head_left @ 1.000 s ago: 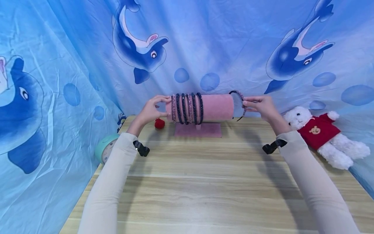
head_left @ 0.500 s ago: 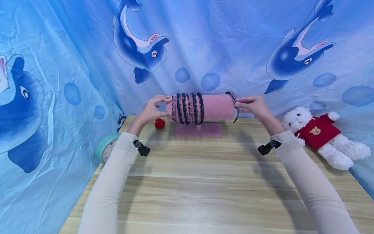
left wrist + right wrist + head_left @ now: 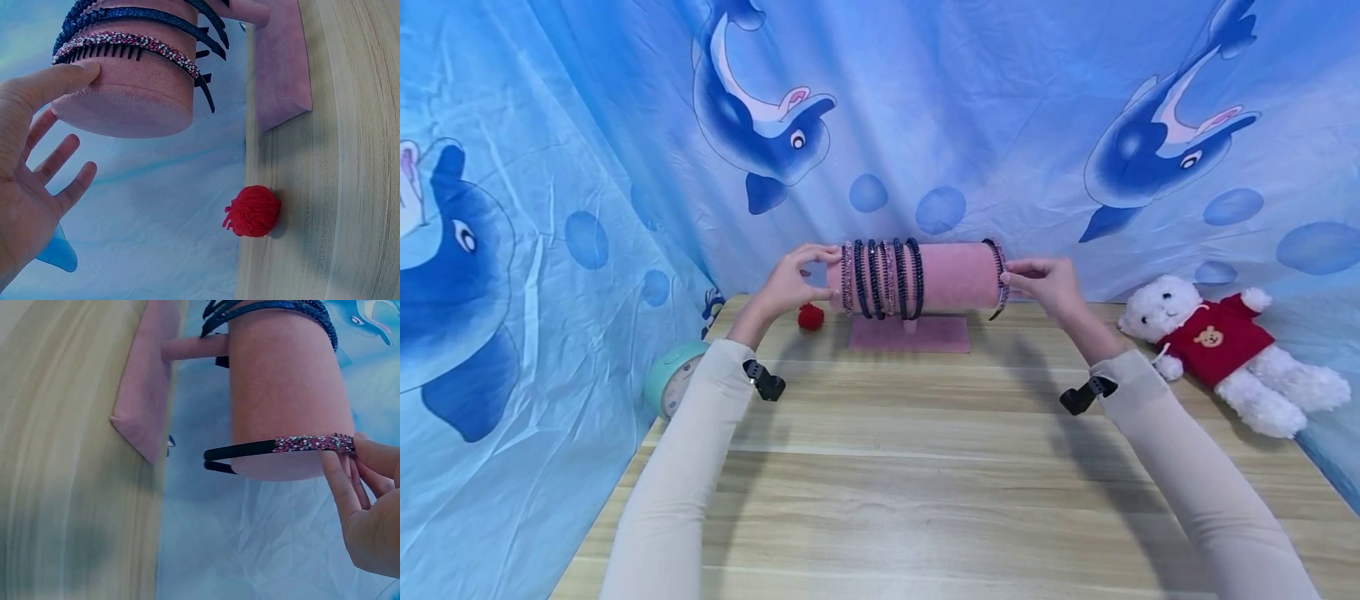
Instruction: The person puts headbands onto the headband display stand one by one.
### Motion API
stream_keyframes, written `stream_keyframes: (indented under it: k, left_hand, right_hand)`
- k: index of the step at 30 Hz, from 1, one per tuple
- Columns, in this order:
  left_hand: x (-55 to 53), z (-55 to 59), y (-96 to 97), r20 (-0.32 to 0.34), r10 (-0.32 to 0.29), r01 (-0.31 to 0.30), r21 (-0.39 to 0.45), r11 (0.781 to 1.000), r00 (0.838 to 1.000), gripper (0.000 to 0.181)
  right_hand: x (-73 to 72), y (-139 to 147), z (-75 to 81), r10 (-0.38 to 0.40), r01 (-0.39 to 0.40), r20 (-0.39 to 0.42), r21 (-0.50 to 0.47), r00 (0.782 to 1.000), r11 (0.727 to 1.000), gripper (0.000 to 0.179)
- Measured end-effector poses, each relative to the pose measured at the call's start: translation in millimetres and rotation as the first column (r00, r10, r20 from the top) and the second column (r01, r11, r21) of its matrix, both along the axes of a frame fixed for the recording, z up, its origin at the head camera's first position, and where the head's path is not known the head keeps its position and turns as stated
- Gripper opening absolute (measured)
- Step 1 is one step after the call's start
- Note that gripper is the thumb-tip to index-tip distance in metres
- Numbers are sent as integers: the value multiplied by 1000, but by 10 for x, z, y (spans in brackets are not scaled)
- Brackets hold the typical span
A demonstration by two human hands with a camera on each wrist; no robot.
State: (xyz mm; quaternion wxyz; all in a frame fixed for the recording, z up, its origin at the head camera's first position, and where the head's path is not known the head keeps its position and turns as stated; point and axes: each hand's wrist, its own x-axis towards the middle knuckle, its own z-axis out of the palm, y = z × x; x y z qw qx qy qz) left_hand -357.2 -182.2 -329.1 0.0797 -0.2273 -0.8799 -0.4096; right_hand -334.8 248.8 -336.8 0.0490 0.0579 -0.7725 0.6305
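Observation:
A pink velvet headband stand (image 3: 953, 275) with a horizontal roll stands at the back of the table. Several dark blue and pink glittery headbands (image 3: 874, 279) sit round its left half. My left hand (image 3: 790, 279) holds the roll's left end, thumb on the velvet; two fingers are spread free in the left wrist view. At the other end, my right hand (image 3: 1051, 283) pinches a pink-beaded black headband (image 3: 306, 444) between thumb and fingers. This headband lies round the roll's right rim, its black tips protruding past the roll. Part of its far side is hidden behind the roll.
A red yarn pompom (image 3: 810, 317) lies left of the stand's base (image 3: 910, 335). A mint-green round clock-like object (image 3: 672, 379) is at the left edge. At right lies a white plush bear (image 3: 1217, 337) in a red sweater. A blue dolphin curtain (image 3: 970, 108) backs the wooden table (image 3: 880, 467).
My right hand has moved left, bringing the pink-beaded headband from beside the roll's right end onto it. The left hand stays on the left end.

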Motion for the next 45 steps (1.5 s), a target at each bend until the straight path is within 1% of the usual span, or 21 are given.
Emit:
stream_keyframes:
  k: [4,8,12,15,17,21,24,26,31,35,38,42,45]
  left_hand:
    - [3,3,1,2,0,0,1,1000,1000,63]
    - [-2,9,-4,2,-2,2,4,1000,1000,63]
    - [-11,16,-9,1,-1,1,-1,1000,1000,63]
    - [-6,25,-8,3,0,0,3,1000,1000,63]
    - [1,30,-7,5,0,0,7,1000,1000,63]
    - [-11,22,-7,5,-1,1,4,1000,1000,63]
    - [-21,12,-5,8,-3,3,6,1000,1000,63]
    - [-21,7,-5,14,-5,5,9,1000,1000,64]
    - [-20,0,-6,20,-4,4,15,1000,1000,64]
    - [-15,2,-6,13,-7,7,17,1000,1000,63]
    - [-5,5,-7,12,-6,5,18,1000,1000,63]
    - [-8,9,-4,17,-1,1,16,1000,1000,62]
    - [-7,12,3,20,2,-2,16,1000,1000,62]
  right_hand:
    - [4,-10,-63,-28,30,-37,36,999,999,41]
    - [-18,-26,-130,-20,22,-113,16,993,1000,39]
    - [-59,-30,-180,-11,11,-203,0,979,1000,40]
    - [-91,-22,-196,13,-19,-257,-19,966,1000,44]
    - [-107,-4,-199,41,-50,-280,-26,959,998,47]
    - [-123,50,-188,105,-103,-303,22,947,994,51]
    - [-134,95,-167,149,-130,-297,82,943,988,53]
    - [-146,117,-146,170,-147,-283,103,944,984,55]
    - [-205,156,-75,197,-172,-251,118,948,978,57]
    - [-239,173,-11,224,-185,-228,183,947,966,58]
    - [-257,182,27,255,-213,-185,216,949,953,61]
    - [-281,193,66,275,-247,-107,221,955,944,64]
    - [-303,196,91,287,-264,-68,243,955,934,66]
